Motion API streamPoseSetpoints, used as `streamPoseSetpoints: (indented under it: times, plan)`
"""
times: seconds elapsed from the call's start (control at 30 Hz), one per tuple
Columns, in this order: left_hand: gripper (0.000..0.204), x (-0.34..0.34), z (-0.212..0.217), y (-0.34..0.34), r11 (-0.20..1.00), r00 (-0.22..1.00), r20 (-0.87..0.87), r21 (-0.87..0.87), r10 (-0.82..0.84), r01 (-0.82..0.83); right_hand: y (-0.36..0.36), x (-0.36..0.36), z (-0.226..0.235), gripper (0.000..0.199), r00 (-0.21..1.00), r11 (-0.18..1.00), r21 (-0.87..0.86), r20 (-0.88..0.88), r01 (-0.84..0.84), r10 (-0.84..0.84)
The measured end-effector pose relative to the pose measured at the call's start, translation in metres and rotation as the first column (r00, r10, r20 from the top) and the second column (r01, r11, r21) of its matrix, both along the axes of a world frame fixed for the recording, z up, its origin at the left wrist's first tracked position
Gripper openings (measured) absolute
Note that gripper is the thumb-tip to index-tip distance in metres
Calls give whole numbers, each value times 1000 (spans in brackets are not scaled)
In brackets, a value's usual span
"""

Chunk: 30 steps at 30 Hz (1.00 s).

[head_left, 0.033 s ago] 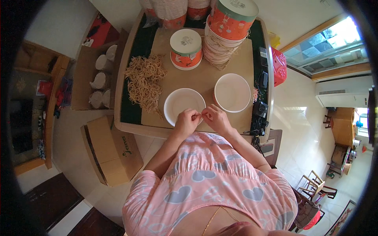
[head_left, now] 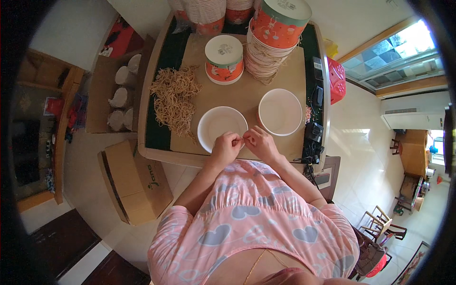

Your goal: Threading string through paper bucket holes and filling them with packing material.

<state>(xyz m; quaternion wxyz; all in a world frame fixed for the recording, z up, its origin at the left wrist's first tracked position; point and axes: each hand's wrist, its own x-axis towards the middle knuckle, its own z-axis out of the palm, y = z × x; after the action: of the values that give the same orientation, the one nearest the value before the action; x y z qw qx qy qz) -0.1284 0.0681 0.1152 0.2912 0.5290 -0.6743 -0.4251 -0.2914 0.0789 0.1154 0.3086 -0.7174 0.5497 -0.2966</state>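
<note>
My left hand [head_left: 226, 147] and my right hand [head_left: 261, 144] meet at the table's near edge, fingertips pinched close together. Whatever they pinch is too small to make out. Just beyond my left hand, partly covered by it, stands a white paper bowl [head_left: 221, 118]. A second paper bowl [head_left: 280, 112], white inside, is to the right, just beyond my right hand. Left of the bowls lies a tangled heap of thin tan cords [head_left: 175, 97]. Farther back, an upside-down orange and green paper bowl [head_left: 224, 58] rests on the cardboard.
A tall stack of paper bowls [head_left: 273, 45] with cords hanging round it stands at the back right. Wrapped bowl stacks [head_left: 206, 14] are behind. Black adapters and cables [head_left: 313, 132] line the right edge. Cardboard boxes [head_left: 135, 183] sit on the floor to the left.
</note>
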Motion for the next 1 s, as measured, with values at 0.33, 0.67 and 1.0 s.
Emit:
streamPoseSetpoints:
  times: [0.33,0.67,1.0]
  plan:
    - [12,-11,28,11,994,989,-118,55,-92,99,3,-8,-29,12,999,999,-41,15,36,-35]
    - [13,-6,27,-1,977,939,-340,212,43,32,-19,2,-19,10,998,999,34,61,-37,35]
    - [16,31,9,-23,727,689,-547,685,474,43,-139,26,-24,10,948,954,-237,-301,-182,106]
